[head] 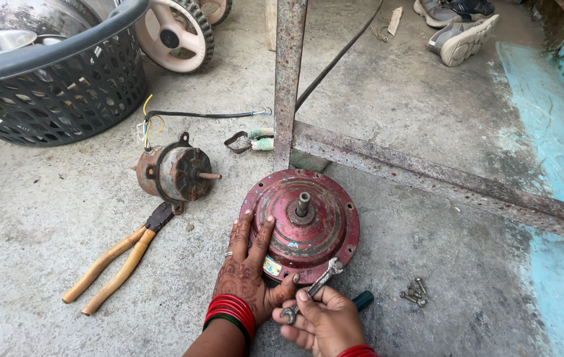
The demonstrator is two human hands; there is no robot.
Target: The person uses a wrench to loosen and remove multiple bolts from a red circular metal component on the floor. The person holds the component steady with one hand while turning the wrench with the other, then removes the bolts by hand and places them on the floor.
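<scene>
A single head-worn camera looks steeply down and forward onto a grey concrete floor (64, 218) from close range. The wearer's left hand (250, 268) and right hand (325, 320) enter at the bottom centre. A round red metal motor housing (308, 221) sits near the frame centre. A rusty steel angle frame (427, 173) crosses from top centre toward the right edge.

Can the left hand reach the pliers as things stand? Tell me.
Probably yes. The left hand rests flat on the red motor, and the pliers lie just beside it on bare floor, with nothing between. It holds nothing, so it looks free to move over.
</scene>
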